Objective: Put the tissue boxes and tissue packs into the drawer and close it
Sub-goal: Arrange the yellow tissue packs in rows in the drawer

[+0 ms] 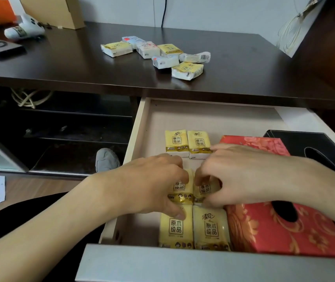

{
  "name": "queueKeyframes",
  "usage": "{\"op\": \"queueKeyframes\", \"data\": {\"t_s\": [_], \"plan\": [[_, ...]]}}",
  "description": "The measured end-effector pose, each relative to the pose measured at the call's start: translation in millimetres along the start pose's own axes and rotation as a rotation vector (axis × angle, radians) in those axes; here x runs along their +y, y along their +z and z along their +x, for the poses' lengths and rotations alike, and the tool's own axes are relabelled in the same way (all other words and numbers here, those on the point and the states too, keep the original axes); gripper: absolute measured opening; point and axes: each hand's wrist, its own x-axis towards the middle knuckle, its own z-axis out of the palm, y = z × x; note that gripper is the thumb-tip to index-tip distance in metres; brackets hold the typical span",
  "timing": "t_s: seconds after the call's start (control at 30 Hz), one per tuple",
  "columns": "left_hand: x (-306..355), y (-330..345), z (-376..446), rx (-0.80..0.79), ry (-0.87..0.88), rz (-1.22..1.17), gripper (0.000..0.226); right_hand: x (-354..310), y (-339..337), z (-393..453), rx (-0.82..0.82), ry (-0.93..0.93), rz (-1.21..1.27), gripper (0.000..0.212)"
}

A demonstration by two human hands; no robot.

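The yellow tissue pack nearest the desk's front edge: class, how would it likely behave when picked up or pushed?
The yellow tissue pack is probably light and squashy: its wrapper looks puffy. The glossy film may be slippery. Lying flat on the desk, it should slide, not roll.

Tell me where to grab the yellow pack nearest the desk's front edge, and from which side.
Take the yellow pack across its short width, thumb on one long side and fingers on the other, coming straight down from above. It lies flat on the desk with its broad face up. Its front and right sides are free, while a white pack sits close on its back left.
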Motion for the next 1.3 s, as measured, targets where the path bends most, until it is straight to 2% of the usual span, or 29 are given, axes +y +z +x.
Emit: {"op": "queueKeyframes", "data": {"t_s": [0.1, 0.2, 0.3, 0.4, 0.67, 0.87, 0.93, 1.03, 1.1, 1.17, 1.23, 1.3], "plan": [[-4, -12, 0, 0.040, -0.030, -0.077, 0.054, 15, -5, 5, 0.166, 0.051, 0.123, 0.030], [-15, -25, 7, 0.171, -0.065, -0.110, 0.043, 34, -9, 22, 0.259, 0.102, 0.152, 0.026], [-26, -27, 21, 0.204, -0.132, -0.020, 0.042, 48, -5, 43, 0.153, 0.164, 0.078, 0.029], [-27, -18, 37, 0.083, -0.166, 0.068, 0.040, 50, -2, 53, 0.032, 0.186, 0.047, 0.027], [-30, -15, 32, 0.059, -0.087, 0.011, 0.027, 51, 1, 40, 0.040, 0.069, 0.109, 0.041], [-29, -19, 28, 0.066, -0.075, -0.040, 0.028, 50, -1, 39, 0.098, 0.064, 0.146, 0.030], [-28, -23, 28, 0.083, -0.084, -0.043, 0.025, 51, -7, 39, 0.177, 0.084, 0.176, 0.026], [-32, -35, 25, 0.198, -0.111, -0.013, 0.025, 60, -18, 44, 0.481, 0.123, 0.368, 0.021], [-43, -48, 23, 0.324, -0.151, -0.049, 0.027, 71, -28, 54, 0.731, 0.133, 0.580, 0.017], [-58, -63, 26, 0.523, -0.200, -0.197, 0.027, 82, -41, 72, 0.913, 0.170, 0.696, 0.014], [-77, -77, 35, 0.726, -0.277, -0.375, 0.027, 91, -54, 98, 1.004, 0.237, 0.641, 0.012], [-98, -89, 48, 0.844, -0.377, -0.414, 0.030, 97, -59, 122, 0.985, 0.316, 0.569, 0.013]]}}
